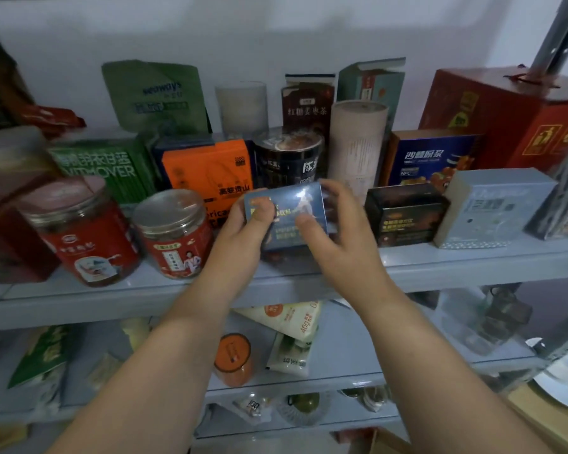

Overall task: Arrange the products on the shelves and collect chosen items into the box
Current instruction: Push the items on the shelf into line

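A small shiny blue box (291, 204) is held just above the front of the grey top shelf (456, 263), between both hands. My left hand (243, 234) grips its left end, thumb on the front face. My right hand (338, 231) holds its right end, with the fingers curled over the top corner and the thumb on the front. Behind the blue box stand an orange box (207, 172) and a black round tin (289, 158). A black box (405, 213) sits just to the right of it.
Two red jars with clear lids (79, 231) (174, 234) stand to the left. A pale grey box (492, 208), a dark blue box (430, 158) and a big red carton (512, 116) fill the right. Lower shelves hold pouches and an orange-lidded jar (233, 358).
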Tool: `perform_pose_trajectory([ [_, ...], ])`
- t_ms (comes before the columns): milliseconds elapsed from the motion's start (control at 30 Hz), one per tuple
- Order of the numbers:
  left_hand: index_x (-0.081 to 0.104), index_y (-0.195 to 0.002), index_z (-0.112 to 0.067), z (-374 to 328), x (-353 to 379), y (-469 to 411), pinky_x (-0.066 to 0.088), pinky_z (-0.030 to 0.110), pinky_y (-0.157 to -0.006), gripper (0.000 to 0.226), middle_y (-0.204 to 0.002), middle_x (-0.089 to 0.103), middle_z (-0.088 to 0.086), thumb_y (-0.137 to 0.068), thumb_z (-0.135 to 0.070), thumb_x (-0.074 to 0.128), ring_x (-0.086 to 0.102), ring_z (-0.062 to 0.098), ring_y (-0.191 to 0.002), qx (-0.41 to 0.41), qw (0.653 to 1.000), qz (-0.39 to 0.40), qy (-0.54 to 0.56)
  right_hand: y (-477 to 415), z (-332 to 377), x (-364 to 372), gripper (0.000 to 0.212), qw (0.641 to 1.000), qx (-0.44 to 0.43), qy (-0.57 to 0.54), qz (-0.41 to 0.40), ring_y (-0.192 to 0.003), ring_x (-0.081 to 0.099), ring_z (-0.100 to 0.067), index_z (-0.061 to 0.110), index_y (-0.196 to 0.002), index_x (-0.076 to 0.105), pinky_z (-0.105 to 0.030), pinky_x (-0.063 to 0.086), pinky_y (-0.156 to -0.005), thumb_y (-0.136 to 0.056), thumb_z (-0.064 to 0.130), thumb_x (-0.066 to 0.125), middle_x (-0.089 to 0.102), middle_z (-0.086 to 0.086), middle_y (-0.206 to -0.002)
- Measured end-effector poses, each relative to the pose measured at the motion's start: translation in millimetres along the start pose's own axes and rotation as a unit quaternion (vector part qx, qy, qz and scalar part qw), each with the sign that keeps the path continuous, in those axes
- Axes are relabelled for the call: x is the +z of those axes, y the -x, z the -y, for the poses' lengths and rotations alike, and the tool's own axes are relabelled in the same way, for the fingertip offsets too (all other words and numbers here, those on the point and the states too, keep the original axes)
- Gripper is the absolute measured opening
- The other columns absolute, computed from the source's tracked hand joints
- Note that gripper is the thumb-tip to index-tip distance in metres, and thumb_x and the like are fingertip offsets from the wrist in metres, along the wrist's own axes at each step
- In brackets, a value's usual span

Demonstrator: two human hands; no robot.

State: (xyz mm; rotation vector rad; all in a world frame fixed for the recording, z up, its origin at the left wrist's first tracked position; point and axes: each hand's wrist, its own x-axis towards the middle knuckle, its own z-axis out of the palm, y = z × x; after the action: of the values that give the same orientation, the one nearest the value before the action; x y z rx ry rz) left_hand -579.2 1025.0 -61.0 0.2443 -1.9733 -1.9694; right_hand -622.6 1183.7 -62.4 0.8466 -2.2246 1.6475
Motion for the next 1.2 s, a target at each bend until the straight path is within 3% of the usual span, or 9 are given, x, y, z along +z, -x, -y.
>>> perform_pose_trajectory([
  [67, 0.067, -0.100, -0.052, -2.5, 0.4, -1.3, 0.056, 0.032, -0.061, 0.024, -0.107, 0.074, -0.001, -0.081, -0.065, 0.059, 0.073, 0.025, -0.097, -0.008, 1.000, -0.008, 0.006, -3.2, 1.0, 0.0, 0.037, 0.994, 0.088, -0.053, 0.042, -0.096, 0.068, 0.001, 0.040, -0.130, 0.047, -0.033, 0.059, -0.085, -0.098, 0.041, 0.064, 0.069, 0.015, -0.106],
  [167, 0.066, -0.097, -0.052, -3.2, -0.8, -3.7, 0.050, 0.029, -0.055, 0.014, -0.098, 0.072, -0.007, -0.084, -0.053, 0.062, 0.069, 0.021, -0.089, -0.009, 1.000, -0.002, 0.003, -7.6, -2.2, -8.4, 0.037, 0.985, 0.133, -0.083, 0.069, -0.092, 0.068, 0.003, 0.038, -0.130, 0.053, -0.030, 0.062, -0.078, -0.095, 0.038, 0.066, 0.070, 0.012, -0.108],
  [333, 0.063, -0.104, -0.052, 5.4, -8.6, -9.8, 0.055, 0.046, -0.089, 0.042, -0.102, 0.071, -0.014, -0.068, -0.030, 0.066, 0.066, 0.023, -0.106, 0.030, 0.998, 0.053, -0.021, -5.2, -7.8, -16.4, 0.039, 0.986, 0.110, -0.075, 0.097, -0.097, 0.066, 0.006, 0.041, -0.118, 0.057, -0.011, 0.053, -0.079, -0.089, 0.020, 0.072, 0.070, 0.015, -0.108],
  [533, 0.063, -0.111, -0.045, 7.7, -9.0, -11.7, 0.052, 0.043, -0.091, 0.064, -0.113, 0.065, -0.005, -0.064, -0.003, 0.053, 0.063, 0.019, -0.107, 0.064, 0.994, 0.085, -0.019, -3.6, -9.2, -16.9, 0.047, 0.987, 0.097, -0.100, 0.081, -0.095, 0.067, 0.006, 0.031, -0.119, 0.058, -0.008, 0.048, -0.077, -0.082, 0.005, 0.072, 0.070, 0.017, -0.106],
  [633, 0.066, -0.110, -0.043, 5.9, -6.1, -11.7, 0.054, 0.043, -0.087, 0.057, -0.112, 0.068, -0.002, -0.068, -0.006, 0.053, 0.064, 0.024, -0.110, 0.037, 0.997, 0.066, -0.004, -4.0, -10.9, -15.3, 0.041, 0.988, 0.095, -0.099, 0.072, -0.101, 0.067, 0.002, 0.033, -0.121, 0.060, -0.016, 0.052, -0.085, -0.087, 0.016, 0.073, 0.071, 0.015, -0.109],
  [733, 0.066, -0.102, -0.037, 0.1, -2.3, -10.1, 0.051, 0.034, -0.060, 0.027, -0.084, 0.073, -0.013, -0.082, -0.023, 0.057, 0.065, 0.020, -0.087, -0.015, 0.999, 0.031, 0.009, -5.1, -10.4, -13.7, 0.021, 0.977, 0.135, -0.155, 0.049, -0.100, 0.070, -0.003, 0.030, -0.115, 0.068, -0.029, 0.056, -0.089, -0.095, 0.036, 0.068, 0.075, 0.014, -0.104],
  [900, 0.067, -0.089, -0.038, -5.0, -1.8, -8.3, 0.037, 0.024, -0.046, 0.016, -0.082, 0.068, -0.009, -0.094, -0.043, 0.053, 0.063, 0.015, -0.069, -0.047, 0.999, 0.015, 0.021, -11.2, -8.7, -11.6, 0.042, 0.957, 0.212, -0.194, 0.034, -0.109, 0.071, -0.023, 0.048, -0.105, 0.074, -0.053, 0.057, -0.091, -0.086, 0.079, 0.053, 0.075, 0.006, -0.113],
  [1033, 0.064, -0.097, -0.027, -5.6, 0.8, -11.1, 0.036, 0.026, -0.046, 0.025, -0.077, 0.072, -0.002, -0.104, -0.043, 0.046, 0.063, 0.023, -0.067, -0.075, 0.996, -0.007, 0.051, -8.9, -5.4, -12.5, 0.036, 0.961, 0.192, -0.197, 0.017, -0.071, 0.074, -0.021, 0.030, -0.109, 0.072, -0.033, 0.058, -0.060, -0.104, 0.054, 0.046, 0.075, -0.006, -0.101],
  [1200, 0.059, -0.122, -0.012, -4.2, 4.6, -12.8, 0.042, 0.026, -0.039, 0.036, -0.099, 0.070, 0.016, -0.109, -0.038, 0.038, 0.066, 0.025, -0.063, -0.062, 0.997, -0.025, 0.048, -6.2, -5.7, -11.1, 0.021, 0.958, 0.179, -0.224, 0.011, -0.077, 0.075, -0.023, 0.025, -0.109, 0.068, -0.032, 0.061, -0.058, -0.105, 0.038, 0.052, 0.076, 0.006, -0.088],
])
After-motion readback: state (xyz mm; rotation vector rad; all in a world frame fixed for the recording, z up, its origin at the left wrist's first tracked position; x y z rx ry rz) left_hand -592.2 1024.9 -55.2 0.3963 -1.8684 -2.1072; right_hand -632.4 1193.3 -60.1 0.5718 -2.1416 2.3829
